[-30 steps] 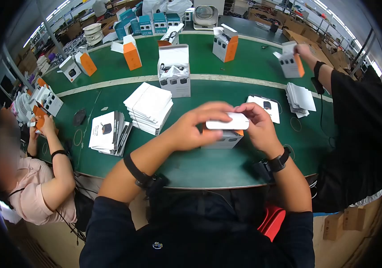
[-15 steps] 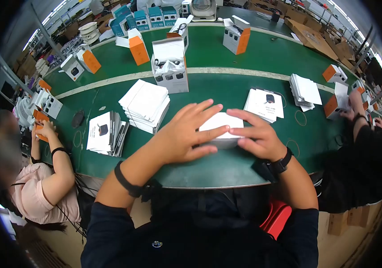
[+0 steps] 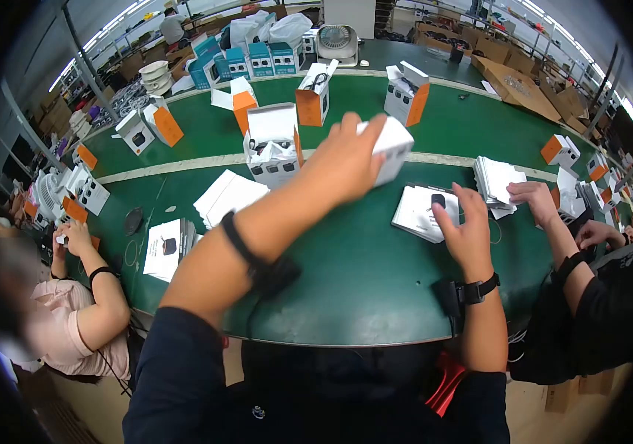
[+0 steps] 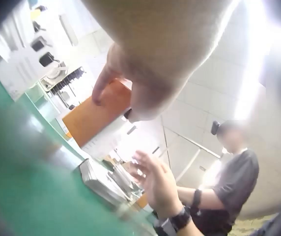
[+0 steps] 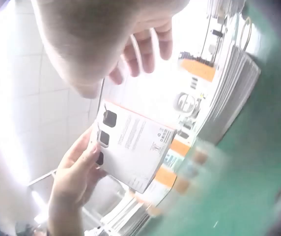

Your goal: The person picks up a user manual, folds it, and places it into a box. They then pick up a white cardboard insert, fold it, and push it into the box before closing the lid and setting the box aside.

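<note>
My left hand (image 3: 346, 166) grips a closed white box (image 3: 396, 148) by its edges, holding it up over the green table. Its orange side (image 4: 101, 115) shows in the left wrist view; in the right wrist view a printed white face (image 5: 133, 147) with dark product pictures is visible. My right hand (image 3: 468, 233) holds nothing, its fingers spread and raised. It is nearest to a stack of printed white booklets (image 3: 416, 214), overlapping the stack's right edge in the head view. Behind my left forearm stands an open box (image 3: 275, 174) with cables and white wrapping inside.
Left of my arm lie a white stack (image 3: 220, 192) and more booklets (image 3: 162, 251). Another person's hand (image 3: 534, 200) touches a white stack (image 3: 494, 177) at the right. Several orange-and-white boxes (image 3: 405, 103) stand across the table's far part. A person sits at left (image 3: 72, 303).
The box's lid flap has been folded down. My left hand has lifted the box and carried it forward; my right hand has let go and moved right. The neighbour's hand has come to the right stack.
</note>
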A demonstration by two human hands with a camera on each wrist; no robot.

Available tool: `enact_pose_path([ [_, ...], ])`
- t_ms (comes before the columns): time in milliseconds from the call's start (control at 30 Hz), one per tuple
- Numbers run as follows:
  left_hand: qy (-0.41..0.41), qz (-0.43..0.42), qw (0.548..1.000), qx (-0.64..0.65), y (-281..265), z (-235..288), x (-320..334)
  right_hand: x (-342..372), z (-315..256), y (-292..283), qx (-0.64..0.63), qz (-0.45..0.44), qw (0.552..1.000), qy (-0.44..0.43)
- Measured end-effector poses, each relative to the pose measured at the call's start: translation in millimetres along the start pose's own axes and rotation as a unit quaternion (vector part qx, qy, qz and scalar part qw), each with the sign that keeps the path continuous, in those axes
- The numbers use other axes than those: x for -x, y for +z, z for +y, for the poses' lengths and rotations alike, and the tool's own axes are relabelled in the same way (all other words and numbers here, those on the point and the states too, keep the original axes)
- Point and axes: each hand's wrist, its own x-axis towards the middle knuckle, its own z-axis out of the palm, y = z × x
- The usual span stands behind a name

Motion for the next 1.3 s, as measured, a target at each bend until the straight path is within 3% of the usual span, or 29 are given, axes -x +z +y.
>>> enact_pose_path([
  [33, -0.039, -0.020, 0.999, -0.026, 15, -10, -31, 3, 9, 2, 0.000, 0.002, 1.000, 0.000],
  [100, -0.128, -0.051, 0.990, -0.039, 44, -29, -87, 9, 25, 2, 0.056, -0.097, 0.989, 0.093],
  [133, -0.124, -0.047, 0.990, -0.039, 61, -40, -104, 9, 32, 5, 0.052, -0.131, 0.982, 0.124],
  [200, -0.137, -0.024, 0.990, 0.002, 92, -63, -128, 11, 35, 10, 0.000, -0.106, 0.985, 0.137],
  [233, -0.134, -0.025, 0.991, -0.002, 105, -74, -136, 11, 36, 11, -0.017, -0.098, 0.984, 0.149],
  [300, -0.021, 0.040, 0.996, -0.071, 123, -90, -143, 9, 41, 14, -0.042, -0.087, 0.984, 0.152],
  [400, 0.025, 0.160, 0.973, -0.162, 84, -75, -140, 7, 41, 13, -0.061, -0.073, 0.983, 0.154],
  [533, -0.187, -0.013, 0.934, -0.304, 31, -81, -143, 4, 43, 15, -0.051, -0.049, 0.989, 0.134],
  [633, -0.209, -0.125, 0.913, -0.328, 32, -114, -143, 7, 48, 16, -0.020, -0.030, 0.993, 0.109],
  [667, -0.209, -0.125, 0.913, -0.327, 30, -119, -143, 8, 48, 17, 0.001, -0.012, 0.996, 0.089],
  [700, -0.176, -0.104, 0.919, -0.337, 29, -120, -141, 5, 46, 15, 0.003, -0.012, 0.996, 0.089],
  [767, -0.139, -0.084, 0.924, -0.347, 30, -118, -143, -3, 42, 12, -0.122, -0.019, 0.968, 0.218],
  [833, -0.102, -0.069, 0.929, -0.350, 14, -98, -137, -3, 52, 20, -0.155, 0.011, 0.969, 0.195],
  [1033, -0.009, -0.015, 0.960, -0.279, -36, -60, -89, -5, 57, 15, -0.101, -0.014, 0.967, 0.233],
  [1100, 0.011, 0.007, 0.966, -0.257, -46, -46, -62, -3, 65, 20, -0.088, 0.039, 0.984, 0.148],
  [1167, 0.110, 0.074, 0.958, -0.256, -56, -24, -24, -3, 61, 17, -0.062, 0.018, 0.986, 0.154],
  [1200, 0.108, 0.075, 0.958, -0.254, -57, -17, -7, -3, 58, 17, -0.057, 0.011, 0.983, 0.174],
  [1267, 0.258, 0.122, 0.926, -0.248, -56, -6, 25, -3, 56, 18, -0.050, 0.001, 0.980, 0.194],
  [1300, 0.277, 0.121, 0.916, -0.265, -51, 2, 41, -4, 56, 19, -0.057, -0.011, 0.977, 0.207],
])
